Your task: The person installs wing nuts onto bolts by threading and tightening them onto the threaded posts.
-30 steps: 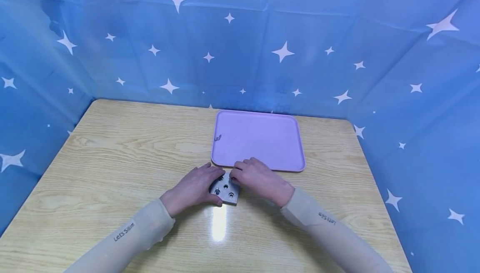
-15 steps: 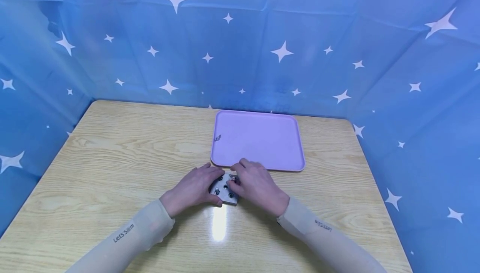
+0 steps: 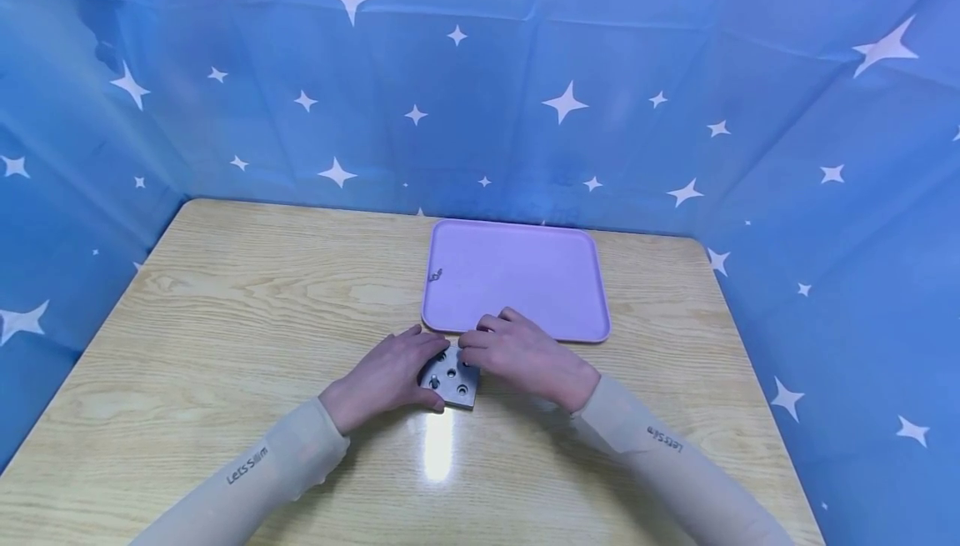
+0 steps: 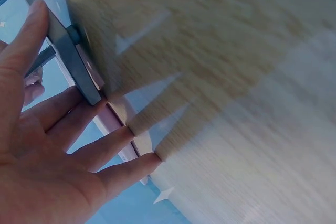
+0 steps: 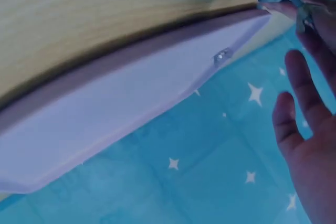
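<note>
A square grey metal plate (image 3: 452,375) with several round holes lies near the middle of the table. My left hand (image 3: 390,375) grips its left side, thumb on the near edge and fingertips at the far edge. A short metal pin (image 3: 434,382) stands up from the plate close to the left thumb. Over the far right corner, my right hand (image 3: 517,354) pinches a small wing nut (image 5: 304,17) on a post rising from the plate. In the left wrist view a threaded bolt (image 4: 41,60) sticks out from the plate toward the right fingers.
A purple tray (image 3: 517,279) lies just beyond the plate, close behind the right hand. The wooden table (image 3: 262,296) ends at a blue curtain (image 3: 480,71) with white stars, at the back and both sides.
My right hand has turned at the plate's far right corner, rolling in over the plate and then back out with fingers raised. My left hand and the plate have stayed still.
</note>
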A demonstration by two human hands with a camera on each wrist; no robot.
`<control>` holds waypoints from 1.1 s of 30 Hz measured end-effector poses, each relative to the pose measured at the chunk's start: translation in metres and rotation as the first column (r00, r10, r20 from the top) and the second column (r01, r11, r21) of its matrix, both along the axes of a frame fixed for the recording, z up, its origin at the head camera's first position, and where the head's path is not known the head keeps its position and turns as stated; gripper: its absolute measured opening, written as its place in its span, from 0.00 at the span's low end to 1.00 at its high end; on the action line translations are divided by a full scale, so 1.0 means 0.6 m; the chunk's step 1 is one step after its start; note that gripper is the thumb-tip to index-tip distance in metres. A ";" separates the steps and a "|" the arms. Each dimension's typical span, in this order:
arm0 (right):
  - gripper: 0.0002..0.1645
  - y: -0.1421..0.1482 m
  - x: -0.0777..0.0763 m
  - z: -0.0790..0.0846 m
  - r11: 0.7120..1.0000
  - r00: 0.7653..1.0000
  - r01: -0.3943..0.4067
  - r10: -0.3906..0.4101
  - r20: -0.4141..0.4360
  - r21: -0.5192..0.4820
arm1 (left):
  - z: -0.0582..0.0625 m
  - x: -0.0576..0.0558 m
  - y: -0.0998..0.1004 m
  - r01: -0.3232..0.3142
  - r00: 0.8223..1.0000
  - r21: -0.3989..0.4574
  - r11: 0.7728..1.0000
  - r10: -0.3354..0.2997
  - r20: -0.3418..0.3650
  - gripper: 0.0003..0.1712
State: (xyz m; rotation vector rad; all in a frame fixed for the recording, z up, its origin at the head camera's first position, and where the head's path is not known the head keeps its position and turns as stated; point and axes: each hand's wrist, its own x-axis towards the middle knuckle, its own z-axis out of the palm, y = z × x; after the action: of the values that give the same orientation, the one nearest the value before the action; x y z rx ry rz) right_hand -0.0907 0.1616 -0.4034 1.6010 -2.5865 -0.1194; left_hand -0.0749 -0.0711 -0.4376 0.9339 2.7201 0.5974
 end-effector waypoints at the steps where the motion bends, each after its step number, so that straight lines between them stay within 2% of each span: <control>1: 0.13 -0.001 0.000 -0.002 1.000 1.000 0.012 -0.012 -0.006 -0.004 | 0.000 0.000 0.000 0.000 1.000 -0.002 1.000 0.000 0.000 0.49; 5: 0.07 -0.008 0.004 -0.011 0.998 0.998 0.054 -0.055 -0.035 -0.027 | 0.000 0.000 0.001 0.005 1.000 -0.002 1.000 -0.005 -0.010 0.49; 10: 0.05 -0.020 0.011 -0.026 0.983 0.990 0.132 -0.136 -0.026 -0.127 | 0.001 0.000 0.001 0.007 1.000 0.007 1.000 -0.007 -0.011 0.49; 13: 0.06 -0.027 0.016 -0.033 0.954 0.976 0.216 -0.215 0.027 -0.206 | 0.000 0.001 0.000 0.006 1.000 0.004 1.000 -0.006 -0.013 0.49; 16: 0.06 -0.034 0.023 -0.037 0.912 0.952 0.306 -0.294 0.084 -0.272 | 0.000 0.001 0.000 0.007 1.000 0.006 1.000 -0.007 -0.023 0.49; 19: 0.06 -0.038 0.029 -0.038 0.879 0.930 0.368 -0.348 0.117 -0.305 | 0.000 0.001 0.000 0.010 0.999 0.011 1.000 -0.010 -0.030 0.48; 23: 0.07 -0.040 0.032 -0.034 0.870 0.917 0.398 -0.374 0.137 -0.291 | 0.000 0.001 0.001 0.016 0.999 0.008 1.000 -0.015 -0.033 0.49; 25: 0.09 -0.036 0.029 -0.026 0.882 0.920 0.391 -0.364 0.149 -0.261 | 0.000 0.001 0.002 0.018 0.999 0.010 1.000 -0.018 -0.033 0.49; 27: 0.15 -0.029 0.024 -0.016 0.912 0.934 0.350 -0.321 0.158 -0.215 | 0.000 0.001 0.002 0.020 0.999 0.016 1.000 -0.019 -0.030 0.49; 30: 0.23 -0.014 0.014 0.001 0.969 0.971 0.206 -0.185 0.153 -0.133 | 0.002 0.001 0.001 0.018 1.000 0.027 0.999 -0.018 -0.018 0.49; 33: 0.23 -0.003 0.007 0.010 0.997 0.992 0.042 -0.035 0.118 -0.057 | 0.003 0.001 0.001 0.015 1.000 0.025 1.000 -0.015 -0.006 0.49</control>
State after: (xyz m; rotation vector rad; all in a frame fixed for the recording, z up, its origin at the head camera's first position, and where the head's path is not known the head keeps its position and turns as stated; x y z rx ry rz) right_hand -0.0866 0.1596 -0.3975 1.5831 -2.6809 0.0498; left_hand -0.0745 -0.0708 -0.4360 0.9626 2.7147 0.6278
